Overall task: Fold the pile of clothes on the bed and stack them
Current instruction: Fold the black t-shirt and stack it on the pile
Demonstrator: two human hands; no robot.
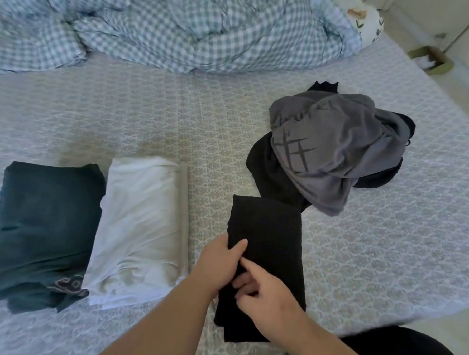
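Black folded garment (270, 246) pinched by both hands' fingers, left hand (219, 263), right hand (262, 293); two folded stacks (137, 227) beside it, one unfolded pile (333, 149).

No words or numbers can be read. The grey garment (333, 146) on the pile bears a dark crossed-line print and blurred lettering above it; the dark teal folded garment (44, 227) shows a pale cloud-like emblem.

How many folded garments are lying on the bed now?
3: a dark green one at the left, a white one beside it, a black one under both hands. More may lie hidden beneath them.
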